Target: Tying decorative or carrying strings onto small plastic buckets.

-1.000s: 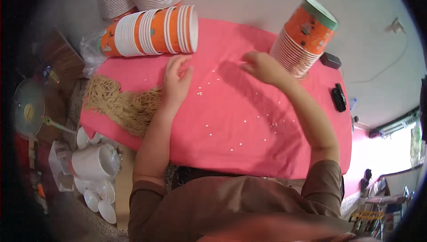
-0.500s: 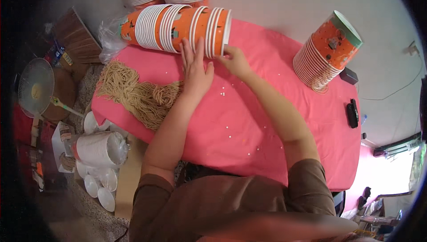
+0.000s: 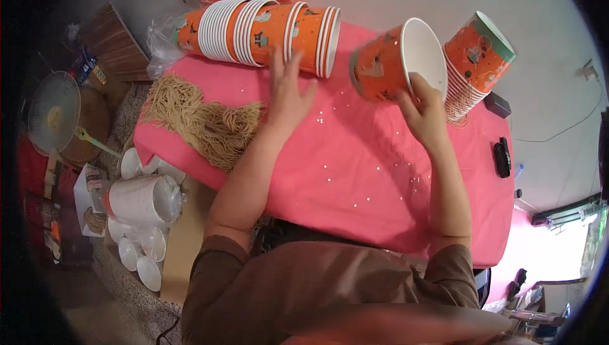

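Note:
My right hand (image 3: 424,113) grips an orange printed paper bucket (image 3: 384,66) by its white rim. The bucket is tilted, its white mouth facing right, and held above the cloth. A row of nested orange paper buckets (image 3: 266,34) lies on its side along the table's far edge. Beside that row is my left hand (image 3: 288,97), fingers spread and holding nothing; whether its fingertips touch the buckets I cannot tell. A bundle of tan cords (image 3: 203,119) lies left of my left forearm.
A pink cloth (image 3: 298,199) covers the table, with small white beads scattered on it. An upside-down bucket stack (image 3: 479,59) stands at the right, near a small dark box (image 3: 497,105) and a black object (image 3: 502,158). Wrapped white-rimmed cups (image 3: 136,199) sit low at the left, near a fan (image 3: 54,113).
My right hand has pulled one bucket off the open end of the lying row and carried it right. My left hand has shifted slightly right and lower, its fingers spread wider.

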Available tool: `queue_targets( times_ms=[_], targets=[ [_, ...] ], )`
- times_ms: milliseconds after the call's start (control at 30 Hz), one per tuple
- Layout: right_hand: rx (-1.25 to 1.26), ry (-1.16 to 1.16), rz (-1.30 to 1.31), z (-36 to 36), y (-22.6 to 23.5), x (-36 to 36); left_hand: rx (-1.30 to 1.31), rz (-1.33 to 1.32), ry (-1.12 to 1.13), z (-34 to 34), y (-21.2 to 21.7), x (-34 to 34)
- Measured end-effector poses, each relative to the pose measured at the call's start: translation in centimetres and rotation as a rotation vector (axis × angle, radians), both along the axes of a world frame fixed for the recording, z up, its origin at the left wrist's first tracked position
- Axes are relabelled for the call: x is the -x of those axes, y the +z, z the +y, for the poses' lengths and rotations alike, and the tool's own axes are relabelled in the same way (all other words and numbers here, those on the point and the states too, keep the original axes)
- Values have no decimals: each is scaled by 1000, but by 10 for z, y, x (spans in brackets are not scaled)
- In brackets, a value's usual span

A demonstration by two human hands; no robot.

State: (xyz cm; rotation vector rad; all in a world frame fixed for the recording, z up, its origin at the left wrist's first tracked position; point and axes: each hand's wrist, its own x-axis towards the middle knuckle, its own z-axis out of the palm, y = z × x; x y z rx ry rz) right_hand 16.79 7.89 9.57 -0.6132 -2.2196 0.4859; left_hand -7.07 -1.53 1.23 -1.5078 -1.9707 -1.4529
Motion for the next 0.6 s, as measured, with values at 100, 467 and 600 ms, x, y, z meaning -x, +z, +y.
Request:
queue_targets(
  times_ms=[100,467,600],
  targets=[
    [-113,32,-306,-29,24,-14,-238,-146,-19,-22,14,36],
    [-95,161,-552,-43,15,-26,439,-33,-124,-105,45,55],
    [-122,154,-551,-44,14,-22,548,387,-246,-102,20,31]
  ],
)
